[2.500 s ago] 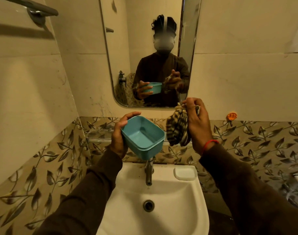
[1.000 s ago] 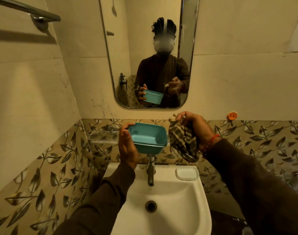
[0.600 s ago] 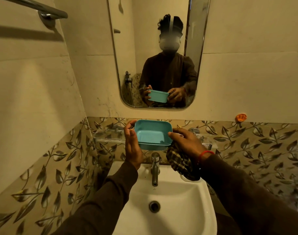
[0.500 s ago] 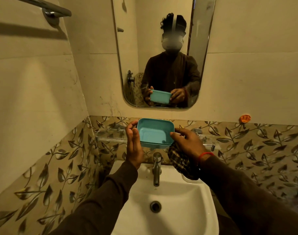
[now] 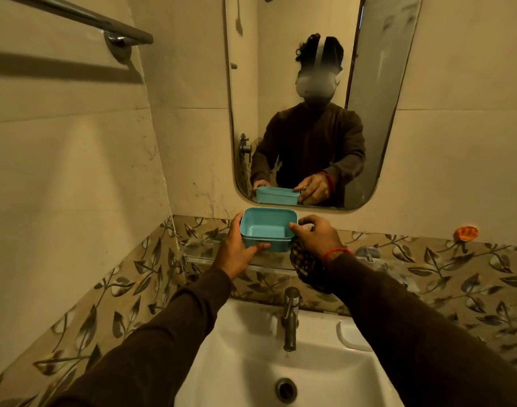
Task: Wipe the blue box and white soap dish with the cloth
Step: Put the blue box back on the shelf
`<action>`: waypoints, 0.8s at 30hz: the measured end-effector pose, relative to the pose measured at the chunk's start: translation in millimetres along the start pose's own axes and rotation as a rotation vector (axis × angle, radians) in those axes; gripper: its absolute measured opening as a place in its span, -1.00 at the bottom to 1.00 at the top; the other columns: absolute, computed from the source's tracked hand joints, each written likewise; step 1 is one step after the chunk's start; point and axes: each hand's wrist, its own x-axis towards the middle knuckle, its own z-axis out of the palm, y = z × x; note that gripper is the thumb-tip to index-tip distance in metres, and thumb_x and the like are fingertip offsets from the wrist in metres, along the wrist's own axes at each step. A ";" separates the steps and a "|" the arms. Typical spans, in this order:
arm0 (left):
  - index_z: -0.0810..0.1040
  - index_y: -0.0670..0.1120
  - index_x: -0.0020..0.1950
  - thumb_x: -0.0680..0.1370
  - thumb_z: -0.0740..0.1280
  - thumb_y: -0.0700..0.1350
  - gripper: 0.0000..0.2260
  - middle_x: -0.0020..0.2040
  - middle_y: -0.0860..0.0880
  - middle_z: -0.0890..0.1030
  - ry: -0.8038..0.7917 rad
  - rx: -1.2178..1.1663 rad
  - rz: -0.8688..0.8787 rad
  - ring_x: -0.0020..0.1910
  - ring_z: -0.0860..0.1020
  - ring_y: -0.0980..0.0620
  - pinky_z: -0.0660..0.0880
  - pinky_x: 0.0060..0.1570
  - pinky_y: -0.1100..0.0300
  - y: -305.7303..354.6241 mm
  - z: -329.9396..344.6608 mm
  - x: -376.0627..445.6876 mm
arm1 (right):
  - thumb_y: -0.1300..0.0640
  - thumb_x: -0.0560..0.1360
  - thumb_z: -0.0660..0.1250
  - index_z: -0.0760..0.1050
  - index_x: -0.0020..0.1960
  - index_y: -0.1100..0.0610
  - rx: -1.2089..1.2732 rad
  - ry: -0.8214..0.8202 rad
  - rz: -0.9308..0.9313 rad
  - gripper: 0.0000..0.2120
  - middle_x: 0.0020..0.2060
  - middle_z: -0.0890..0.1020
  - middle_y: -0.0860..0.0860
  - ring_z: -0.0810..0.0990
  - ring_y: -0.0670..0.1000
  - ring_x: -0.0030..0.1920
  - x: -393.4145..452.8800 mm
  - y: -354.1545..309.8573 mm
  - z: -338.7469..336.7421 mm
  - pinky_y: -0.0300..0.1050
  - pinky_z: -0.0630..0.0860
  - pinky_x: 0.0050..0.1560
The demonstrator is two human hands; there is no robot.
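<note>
Blue box (image 5: 267, 229) gripped btwn left hand (image 5: 236, 254) & right hand (image 5: 316, 236), cloth (image 5: 305, 265) bunched under right; soap dish (image 5: 354, 336) prob untouched.

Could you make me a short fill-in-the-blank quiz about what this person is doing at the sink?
1. Both hands hold the blue box in front of the ____.
2. The checked cloth hangs under the ____ hand.
3. The white soap dish sits on the sink rim, to the ____ of the tap.

Missing words: mirror; right; right
</note>
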 end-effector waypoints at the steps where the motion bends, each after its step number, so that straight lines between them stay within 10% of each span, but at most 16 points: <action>1: 0.18 -0.05 0.56 0.42 0.58 -0.14 -0.17 0.42 -0.11 0.48 0.008 0.013 -0.018 0.36 0.49 -0.05 0.48 0.24 0.16 -4.4 0.7 4.1 | -0.11 0.48 0.40 0.52 0.09 0.02 -0.002 -0.008 0.018 -0.72 -0.18 0.65 -0.02 0.60 -0.09 -0.23 4.9 0.2 4.8 -0.21 0.49 -0.33; 4: 0.15 -0.09 0.56 0.44 0.56 -0.18 -0.17 0.42 -0.15 0.46 -0.004 0.044 -0.082 0.37 0.47 -0.11 0.49 0.29 0.05 -21.5 4.7 11.8 | -0.08 0.48 0.40 0.48 0.14 0.03 -0.057 -0.054 0.060 -0.70 -0.21 0.61 -0.04 0.60 -0.10 -0.26 16.9 8.6 20.3 -0.23 0.50 -0.41; 8: 0.10 -0.12 0.58 0.44 0.56 -0.16 -0.14 0.44 -0.17 0.43 -0.043 0.099 -0.136 0.38 0.45 -0.11 0.45 0.32 0.06 -38.6 10.8 11.2 | -0.08 0.49 0.39 0.50 0.25 0.06 -0.170 -0.110 0.084 -0.61 0.01 0.66 0.07 0.63 0.05 0.01 24.2 28.0 31.7 0.03 0.61 0.04; 20: 0.09 -0.11 0.58 0.49 0.51 -0.19 -0.19 0.43 -0.17 0.43 -0.128 0.139 -0.185 0.39 0.44 -0.15 0.43 0.38 -0.09 -34.7 8.7 16.5 | -0.10 0.52 0.35 0.50 0.32 0.08 -0.177 -0.180 0.098 -0.57 0.07 0.67 0.11 0.63 0.05 0.02 29.3 36.7 34.4 -0.07 0.58 0.03; 24: -0.18 -0.04 0.63 0.49 0.51 -0.19 0.00 0.42 -0.08 0.39 -0.153 0.134 -0.222 0.43 0.41 -0.13 0.42 0.34 0.02 -31.3 6.9 14.0 | -0.14 0.52 0.33 0.48 0.33 0.05 -0.148 -0.102 0.096 -0.55 0.10 0.65 0.13 0.62 0.08 0.06 24.3 35.5 29.8 -0.04 0.57 0.09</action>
